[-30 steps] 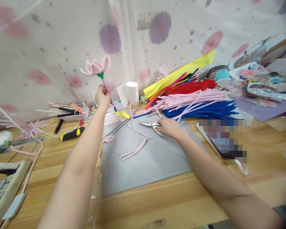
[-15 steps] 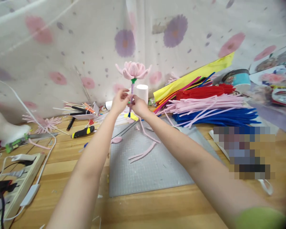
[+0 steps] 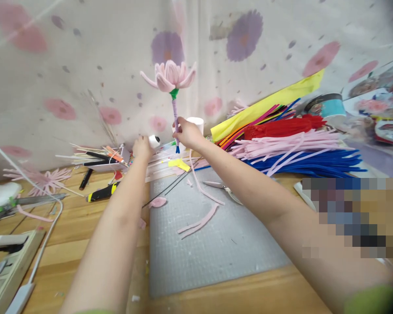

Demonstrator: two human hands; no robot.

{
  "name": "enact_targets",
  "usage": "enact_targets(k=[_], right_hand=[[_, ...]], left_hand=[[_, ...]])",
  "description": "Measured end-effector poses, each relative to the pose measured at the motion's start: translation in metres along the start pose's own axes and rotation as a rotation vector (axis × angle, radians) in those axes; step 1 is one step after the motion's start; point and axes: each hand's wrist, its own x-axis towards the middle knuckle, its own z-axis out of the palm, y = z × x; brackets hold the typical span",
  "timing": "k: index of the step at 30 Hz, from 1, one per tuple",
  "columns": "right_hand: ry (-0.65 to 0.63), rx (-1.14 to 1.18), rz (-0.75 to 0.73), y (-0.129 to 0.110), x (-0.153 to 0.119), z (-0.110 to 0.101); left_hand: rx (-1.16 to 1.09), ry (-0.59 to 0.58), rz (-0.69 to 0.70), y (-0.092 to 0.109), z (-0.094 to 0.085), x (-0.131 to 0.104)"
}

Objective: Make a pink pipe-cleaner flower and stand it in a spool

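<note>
My right hand (image 3: pixel 188 133) is closed round the lilac-wrapped stem of a pink pipe-cleaner flower (image 3: pixel 170 77), held upright above the back of the mat. Below its petals is a green base, and the stem's lower tip is dark blue. Off to the left, my left hand (image 3: pixel 143 148) has its fingers curled at a small white cylinder (image 3: pixel 154 141) with a dark end; most of the fingertips are hidden. A yellow strip (image 3: pixel 179 164) lies under the flower. On the grey cutting mat (image 3: pixel 196 257) are pink pipe-cleaner pieces (image 3: pixel 199 221) and scissors (image 3: pixel 216 185).
Bundles of pink pipe cleaners (image 3: pixel 288 144), blue ones (image 3: pixel 327 162) and red ones (image 3: pixel 281 126) are piled at the right. A yellow-and-black cutter (image 3: pixel 102 192), a box of sticks (image 3: pixel 106 165) and a power strip (image 3: pixel 15 266) with cables stand left. A white roll (image 3: pixel 196 123) is behind my right hand.
My left hand has left the stem and moved left to the white cylinder, whose dark end now faces right. The flower, in my right hand, has shifted up and slightly left in view.
</note>
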Motion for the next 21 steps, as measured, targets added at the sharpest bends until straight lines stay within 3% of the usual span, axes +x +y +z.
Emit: enact_targets(k=[4,8,13,21], right_hand=[[0.088,0.134,-0.027,0.005,0.011,0.002],[0.125,0.263,-0.128,0.012,0.028,0.006],[0.113,0.222,-0.145,0.009,0.041,0.004],[0.055,0.126,-0.139,-0.007,0.062,0.016]], left_hand=[[0.019,0.19,-0.147,0.023,-0.005,-0.014],[-0.165,0.052,-0.107,0.031,0.019,-0.035],[-0.248,-0.011,-0.083,0.019,0.051,-0.046],[-0.179,0.019,-0.02,0.016,0.055,-0.046]])
